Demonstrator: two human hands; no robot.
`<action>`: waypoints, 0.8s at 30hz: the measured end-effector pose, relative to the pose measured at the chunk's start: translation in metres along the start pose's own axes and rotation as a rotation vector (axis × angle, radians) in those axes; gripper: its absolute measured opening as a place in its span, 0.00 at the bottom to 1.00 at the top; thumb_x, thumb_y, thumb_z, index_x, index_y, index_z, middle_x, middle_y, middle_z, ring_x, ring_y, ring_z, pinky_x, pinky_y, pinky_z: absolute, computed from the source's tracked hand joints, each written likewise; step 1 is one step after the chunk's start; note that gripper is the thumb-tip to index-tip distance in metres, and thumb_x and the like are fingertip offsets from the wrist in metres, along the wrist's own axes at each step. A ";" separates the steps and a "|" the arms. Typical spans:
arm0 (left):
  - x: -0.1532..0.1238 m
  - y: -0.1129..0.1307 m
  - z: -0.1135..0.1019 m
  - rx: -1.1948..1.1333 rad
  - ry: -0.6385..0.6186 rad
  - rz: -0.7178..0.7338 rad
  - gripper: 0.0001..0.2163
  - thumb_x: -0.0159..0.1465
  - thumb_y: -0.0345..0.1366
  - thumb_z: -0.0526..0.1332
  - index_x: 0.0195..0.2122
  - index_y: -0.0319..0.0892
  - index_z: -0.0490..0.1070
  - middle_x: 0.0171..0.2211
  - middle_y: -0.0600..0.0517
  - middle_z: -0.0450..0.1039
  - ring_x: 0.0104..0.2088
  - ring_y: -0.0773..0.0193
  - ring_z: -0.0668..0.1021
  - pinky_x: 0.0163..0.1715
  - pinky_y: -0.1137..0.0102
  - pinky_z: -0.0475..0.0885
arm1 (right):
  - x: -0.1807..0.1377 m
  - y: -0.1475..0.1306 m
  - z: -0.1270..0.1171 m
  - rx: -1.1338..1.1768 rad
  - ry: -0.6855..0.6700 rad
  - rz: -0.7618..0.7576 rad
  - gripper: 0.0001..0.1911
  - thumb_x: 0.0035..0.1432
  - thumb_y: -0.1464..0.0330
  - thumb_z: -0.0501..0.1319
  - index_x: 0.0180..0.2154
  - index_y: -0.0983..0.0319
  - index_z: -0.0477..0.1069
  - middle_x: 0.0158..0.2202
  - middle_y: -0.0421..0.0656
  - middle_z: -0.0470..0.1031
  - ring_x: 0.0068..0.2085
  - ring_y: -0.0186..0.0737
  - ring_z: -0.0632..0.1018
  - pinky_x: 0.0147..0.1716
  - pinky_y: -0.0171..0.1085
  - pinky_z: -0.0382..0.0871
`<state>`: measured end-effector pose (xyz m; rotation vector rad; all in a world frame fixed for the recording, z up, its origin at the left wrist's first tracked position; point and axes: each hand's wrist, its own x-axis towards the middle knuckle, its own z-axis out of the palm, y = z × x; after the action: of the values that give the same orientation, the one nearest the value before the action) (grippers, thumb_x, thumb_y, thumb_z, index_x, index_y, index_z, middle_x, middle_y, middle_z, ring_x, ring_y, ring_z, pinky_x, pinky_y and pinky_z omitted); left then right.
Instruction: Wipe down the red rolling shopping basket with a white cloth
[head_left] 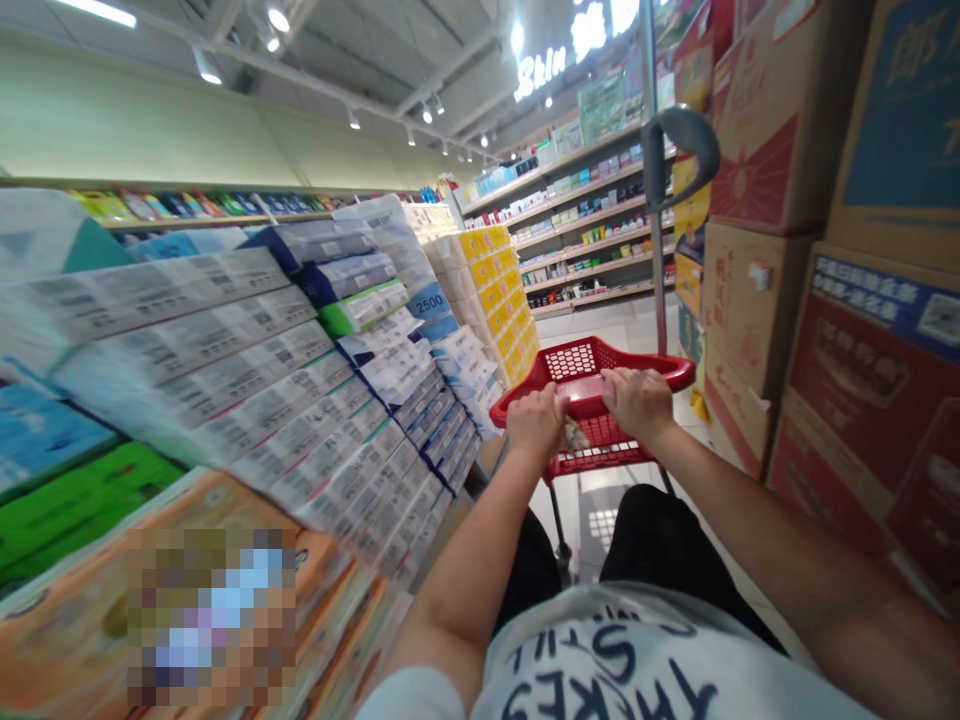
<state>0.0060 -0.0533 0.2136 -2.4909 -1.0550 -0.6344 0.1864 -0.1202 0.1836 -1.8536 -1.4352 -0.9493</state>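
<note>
Both of my hands are wrapped round the red handle of a shopping cart straight in front of me. My left hand grips the handle left of its middle, fingers closed over the bar. A short way to the right, my right hand is closed on the same bar. The cart has a red plastic basket with a lattice of holes. Something small and pale lies in it near my left hand; I cannot make out what it is.
Stacked tissue packs line the left side, with yellow-fronted boxes beyond. Cardboard cartons are piled close on the right. A metal pole with a grey loop handle rises by the cart. Shelves of small goods stand ahead across pale floor.
</note>
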 end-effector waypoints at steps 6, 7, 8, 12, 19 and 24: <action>-0.004 -0.005 0.003 0.008 0.045 0.033 0.23 0.71 0.46 0.40 0.62 0.42 0.58 0.44 0.44 0.73 0.43 0.57 0.75 0.44 0.63 0.64 | -0.001 -0.002 -0.001 0.015 0.001 -0.003 0.18 0.65 0.67 0.48 0.44 0.66 0.74 0.37 0.48 0.78 0.35 0.43 0.73 0.40 0.41 0.53; -0.007 -0.006 0.005 0.020 0.068 0.070 0.23 0.71 0.46 0.41 0.63 0.41 0.56 0.47 0.43 0.72 0.45 0.56 0.74 0.46 0.62 0.64 | 0.000 -0.002 -0.001 0.016 0.000 -0.003 0.18 0.65 0.67 0.47 0.44 0.66 0.74 0.37 0.48 0.78 0.35 0.43 0.73 0.40 0.41 0.53; -0.010 -0.007 0.007 0.030 0.086 0.100 0.24 0.71 0.46 0.42 0.63 0.41 0.55 0.49 0.42 0.70 0.47 0.55 0.73 0.48 0.61 0.63 | 0.000 -0.002 -0.001 0.015 0.002 -0.003 0.19 0.65 0.67 0.47 0.45 0.66 0.74 0.37 0.48 0.78 0.35 0.43 0.73 0.40 0.41 0.53; -0.006 -0.007 0.006 0.021 0.065 0.060 0.23 0.71 0.47 0.42 0.61 0.43 0.59 0.45 0.44 0.73 0.44 0.56 0.74 0.45 0.62 0.64 | -0.001 -0.001 0.001 0.012 0.012 -0.003 0.19 0.66 0.66 0.47 0.46 0.65 0.74 0.37 0.47 0.78 0.35 0.42 0.73 0.40 0.41 0.53; -0.008 -0.009 0.011 -0.014 0.112 0.082 0.24 0.71 0.45 0.41 0.63 0.38 0.56 0.45 0.43 0.72 0.45 0.56 0.74 0.46 0.62 0.63 | -0.001 -0.002 0.002 0.012 0.021 -0.002 0.18 0.65 0.66 0.48 0.46 0.66 0.74 0.37 0.47 0.78 0.34 0.42 0.73 0.40 0.41 0.53; -0.005 -0.009 0.008 -0.015 0.062 0.035 0.22 0.71 0.45 0.41 0.60 0.41 0.60 0.43 0.44 0.74 0.43 0.57 0.75 0.45 0.63 0.63 | -0.001 -0.002 0.001 0.011 0.013 -0.002 0.18 0.65 0.66 0.48 0.46 0.65 0.74 0.37 0.47 0.78 0.35 0.42 0.73 0.40 0.41 0.53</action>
<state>-0.0015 -0.0463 0.2062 -2.4804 -0.9855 -0.7069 0.1843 -0.1195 0.1824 -1.8348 -1.4317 -0.9507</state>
